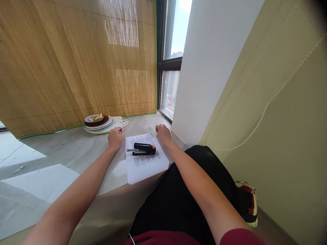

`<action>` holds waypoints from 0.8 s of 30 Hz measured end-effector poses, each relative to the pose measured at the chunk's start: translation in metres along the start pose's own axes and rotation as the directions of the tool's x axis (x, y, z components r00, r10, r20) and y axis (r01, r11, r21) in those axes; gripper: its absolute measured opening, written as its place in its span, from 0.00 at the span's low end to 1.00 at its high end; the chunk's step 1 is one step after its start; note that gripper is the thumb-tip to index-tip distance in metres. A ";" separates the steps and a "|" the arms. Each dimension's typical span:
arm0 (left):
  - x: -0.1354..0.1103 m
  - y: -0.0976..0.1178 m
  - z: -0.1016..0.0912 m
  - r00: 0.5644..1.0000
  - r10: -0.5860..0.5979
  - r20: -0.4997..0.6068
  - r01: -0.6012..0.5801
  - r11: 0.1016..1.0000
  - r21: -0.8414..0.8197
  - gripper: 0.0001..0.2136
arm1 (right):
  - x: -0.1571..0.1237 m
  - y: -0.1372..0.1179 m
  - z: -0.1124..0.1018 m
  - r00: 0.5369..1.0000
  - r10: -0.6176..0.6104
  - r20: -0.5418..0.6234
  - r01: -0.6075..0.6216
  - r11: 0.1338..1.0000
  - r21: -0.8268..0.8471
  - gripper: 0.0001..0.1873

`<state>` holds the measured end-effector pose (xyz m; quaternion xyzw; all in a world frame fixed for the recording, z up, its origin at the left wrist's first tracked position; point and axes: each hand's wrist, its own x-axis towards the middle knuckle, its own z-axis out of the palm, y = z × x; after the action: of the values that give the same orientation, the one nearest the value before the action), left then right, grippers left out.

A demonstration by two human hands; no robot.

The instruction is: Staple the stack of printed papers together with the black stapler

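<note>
A black stapler (144,152) with an orange-red button lies on a sheet of printed white paper (148,170), its silver front end pointing left. Whether there is one sheet or a few, I cannot tell. Past the paper's upper left corner rests my left hand (116,138), fingers curled in and nothing seen in them. My right hand (163,132) sits loosely fisted at the upper right corner of the paper, also with nothing visible in it. Neither hand touches the stapler.
Stacked plates (99,128) stand beyond my left hand, against a bamboo blind (76,68). The stone ledge (92,146) ends at a front edge near my black-clothed leg (163,204). A window (170,88) and white wall (204,61) bound the right, where a beaded cord (263,112) hangs.
</note>
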<state>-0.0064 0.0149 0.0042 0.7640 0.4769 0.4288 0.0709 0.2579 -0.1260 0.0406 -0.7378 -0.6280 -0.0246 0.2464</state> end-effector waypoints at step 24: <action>-0.004 0.012 0.015 0.962 0.143 0.235 -0.024 0.896 -0.444 0.18 | -0.026 -0.034 -0.007 0.856 -0.500 0.129 0.372 0.770 0.518 0.27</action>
<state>0.0113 0.0098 -0.0015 0.7982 0.3216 0.4229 0.2838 0.2230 -0.1495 0.0492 -0.4832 -0.7959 0.1700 0.3228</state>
